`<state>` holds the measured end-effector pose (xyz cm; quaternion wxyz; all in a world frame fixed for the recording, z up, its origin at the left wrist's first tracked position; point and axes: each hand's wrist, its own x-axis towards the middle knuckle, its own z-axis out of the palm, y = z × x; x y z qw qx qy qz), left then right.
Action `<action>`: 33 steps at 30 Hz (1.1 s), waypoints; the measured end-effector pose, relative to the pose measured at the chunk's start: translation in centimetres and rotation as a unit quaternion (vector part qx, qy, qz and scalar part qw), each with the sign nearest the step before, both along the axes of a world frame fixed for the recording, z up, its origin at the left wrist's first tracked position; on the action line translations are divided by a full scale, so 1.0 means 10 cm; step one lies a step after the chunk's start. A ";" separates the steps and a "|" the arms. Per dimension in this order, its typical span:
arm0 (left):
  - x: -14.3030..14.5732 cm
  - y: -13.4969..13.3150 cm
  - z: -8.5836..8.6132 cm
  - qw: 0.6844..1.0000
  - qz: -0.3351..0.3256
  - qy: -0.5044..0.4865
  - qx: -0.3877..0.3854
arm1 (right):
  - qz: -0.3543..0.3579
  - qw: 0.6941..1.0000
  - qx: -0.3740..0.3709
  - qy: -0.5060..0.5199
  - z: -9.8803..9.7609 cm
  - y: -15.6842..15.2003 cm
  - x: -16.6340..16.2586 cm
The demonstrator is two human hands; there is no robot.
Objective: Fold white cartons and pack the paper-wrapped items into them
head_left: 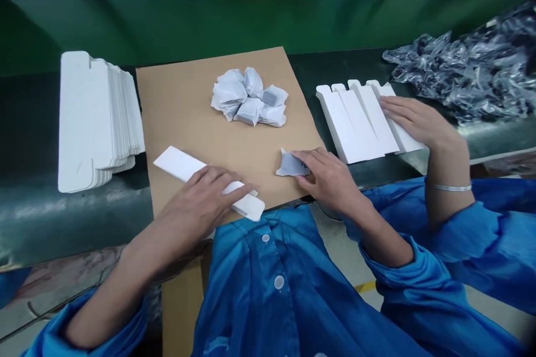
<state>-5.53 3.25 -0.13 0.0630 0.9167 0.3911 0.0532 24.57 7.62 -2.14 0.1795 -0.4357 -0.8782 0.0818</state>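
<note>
My left hand (205,192) is wrapped over a narrow white carton (180,163), which lies slantwise on a brown cardboard sheet (180,106). The carton's end flap stands open toward my right. Between the thumb and fingers of my right hand (330,178) is a small packet wrapped in whitish paper (290,164), with some dark print partly hidden by the fingers. Farther back on the sheet sits a cluster of several similar wrapped packets (250,110).
At the left stands a stack of flat white cartons (86,122). On the right, several folded white cartons (355,122) lie side by side under a co-worker's hand (412,117). Crumpled clear plastic bags (469,72) heap up behind them on the dark green bench (33,217).
</note>
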 end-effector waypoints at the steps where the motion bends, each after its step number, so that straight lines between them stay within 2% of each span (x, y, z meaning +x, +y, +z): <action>1: 0.03 0.07 -0.01 1.000 0.014 0.008 0.006 | -0.007 1.000 -0.001 -0.026 0.01 -0.01 0.02; 4: 0.13 0.22 -0.05 0.996 0.071 0.019 0.045 | -0.026 0.998 -0.021 -0.049 0.08 -0.02 0.05; 8: 0.21 0.21 -0.11 0.997 0.060 0.001 0.039 | -0.043 0.993 -0.078 0.081 0.19 -0.06 0.02; 10: 0.21 0.16 -0.14 0.998 0.047 -0.040 0.021 | -0.010 0.981 -0.132 0.144 0.22 -0.07 -0.05; 12: 0.19 0.13 -0.16 0.996 0.041 -0.078 0.014 | 0.052 0.974 -0.167 0.141 0.22 -0.05 -0.14; 14: 0.18 0.12 -0.17 0.995 0.030 -0.097 0.014 | 0.113 0.974 -0.165 0.106 0.17 0.03 -0.25; 16: 0.17 0.13 -0.17 0.995 0.018 -0.099 0.016 | 0.145 0.976 -0.137 0.088 0.11 0.11 -0.35; 21: 0.18 0.14 -0.19 0.993 0.014 -0.112 0.037 | 0.128 0.990 -0.052 0.040 0.03 0.12 -0.53; 23: 0.17 0.12 -0.20 0.991 0.015 -0.127 0.034 | 0.121 0.989 -0.057 0.054 0.01 0.05 -0.56; 27: 0.13 0.08 -0.23 0.989 0.010 -0.146 0.024 | 0.105 0.975 -0.119 0.153 -0.03 0.00 -0.49; 33: 0.13 0.03 -0.26 0.989 -0.012 -0.135 0.055 | 0.152 0.969 -0.149 0.127 0.01 0.12 -0.37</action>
